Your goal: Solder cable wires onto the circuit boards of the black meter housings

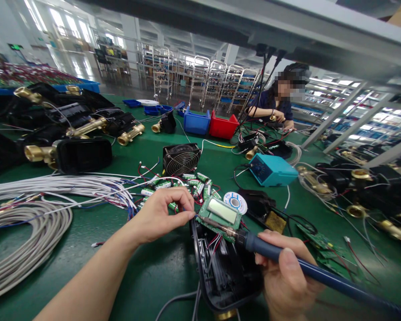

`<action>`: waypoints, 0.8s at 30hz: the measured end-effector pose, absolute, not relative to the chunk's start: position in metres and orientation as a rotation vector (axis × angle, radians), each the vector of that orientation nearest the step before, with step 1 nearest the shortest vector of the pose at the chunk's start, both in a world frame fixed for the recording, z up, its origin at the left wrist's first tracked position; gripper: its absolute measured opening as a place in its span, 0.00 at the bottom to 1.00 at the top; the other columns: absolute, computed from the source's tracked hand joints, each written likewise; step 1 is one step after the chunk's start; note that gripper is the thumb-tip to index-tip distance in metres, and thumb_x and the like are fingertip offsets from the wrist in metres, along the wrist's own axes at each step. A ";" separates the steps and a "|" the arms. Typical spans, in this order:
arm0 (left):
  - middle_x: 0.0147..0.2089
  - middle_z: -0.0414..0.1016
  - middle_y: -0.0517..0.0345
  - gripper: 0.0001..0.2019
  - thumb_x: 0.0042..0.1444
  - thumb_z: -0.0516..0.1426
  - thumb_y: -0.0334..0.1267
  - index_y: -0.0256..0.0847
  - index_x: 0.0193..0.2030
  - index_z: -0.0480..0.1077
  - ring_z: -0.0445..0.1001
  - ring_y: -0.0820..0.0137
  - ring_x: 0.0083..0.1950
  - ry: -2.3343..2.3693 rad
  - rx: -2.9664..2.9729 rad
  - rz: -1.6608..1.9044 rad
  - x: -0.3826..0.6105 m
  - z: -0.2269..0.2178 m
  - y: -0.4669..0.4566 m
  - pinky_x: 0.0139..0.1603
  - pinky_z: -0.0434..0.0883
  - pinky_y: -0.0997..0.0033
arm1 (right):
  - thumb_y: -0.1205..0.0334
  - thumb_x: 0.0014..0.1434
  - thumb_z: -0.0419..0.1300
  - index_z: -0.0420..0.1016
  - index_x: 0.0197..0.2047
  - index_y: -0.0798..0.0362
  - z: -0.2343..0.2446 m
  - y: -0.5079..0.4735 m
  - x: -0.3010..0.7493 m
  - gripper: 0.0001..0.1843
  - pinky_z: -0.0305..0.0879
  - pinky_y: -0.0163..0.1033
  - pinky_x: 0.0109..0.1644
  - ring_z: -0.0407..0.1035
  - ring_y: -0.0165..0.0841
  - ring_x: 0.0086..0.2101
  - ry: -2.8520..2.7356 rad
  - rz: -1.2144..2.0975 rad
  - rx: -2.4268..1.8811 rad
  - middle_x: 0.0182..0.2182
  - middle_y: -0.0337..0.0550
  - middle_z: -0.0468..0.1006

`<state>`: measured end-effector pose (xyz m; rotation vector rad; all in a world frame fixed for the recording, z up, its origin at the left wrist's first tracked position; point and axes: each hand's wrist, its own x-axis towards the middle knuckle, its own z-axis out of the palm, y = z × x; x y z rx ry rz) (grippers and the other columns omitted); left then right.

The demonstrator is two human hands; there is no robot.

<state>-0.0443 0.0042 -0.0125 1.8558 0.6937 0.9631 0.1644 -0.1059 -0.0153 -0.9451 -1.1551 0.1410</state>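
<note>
My right hand [287, 272] grips a soldering iron [270, 249] with a dark blue handle. Its tip reaches the left edge of a green circuit board [205, 209] that carries a pale display [222, 210]. At that same edge, my left hand [163, 214] pinches the end of a thin wire [197, 216], mostly hidden by the fingers. The board rests tilted over the far end of an open black housing [227, 276]; red and white wires run down from it inside. A brass fitting [225, 315] shows at the housing's near end.
Green batteries [190, 183], a fan [181, 159] and a solder spool [235, 202] lie behind the board. A teal soldering station [273, 170] and an iron stand [263, 209] are at right. Cable coils [30, 240] and brass-fitted housings [83, 154] occupy the left. A co-worker [277, 100] sits opposite.
</note>
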 end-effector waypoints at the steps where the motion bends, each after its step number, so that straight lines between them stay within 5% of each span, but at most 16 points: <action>1: 0.31 0.76 0.57 0.07 0.51 0.60 0.30 0.38 0.24 0.71 0.74 0.69 0.35 0.693 1.857 0.962 -0.044 -0.013 0.004 0.40 0.69 0.68 | 0.59 0.60 0.61 0.83 0.30 0.53 -0.014 -0.106 0.164 0.11 0.58 0.33 0.14 0.65 0.28 0.12 -1.154 0.139 -0.946 0.17 0.36 0.76; 24: 0.31 0.77 0.57 0.06 0.51 0.60 0.31 0.39 0.24 0.71 0.74 0.69 0.34 0.683 1.868 0.962 -0.044 -0.012 0.004 0.39 0.70 0.68 | 0.60 0.55 0.62 0.82 0.27 0.54 -0.012 -0.103 0.161 0.10 0.59 0.32 0.12 0.65 0.28 0.11 -0.980 0.208 -0.952 0.17 0.38 0.76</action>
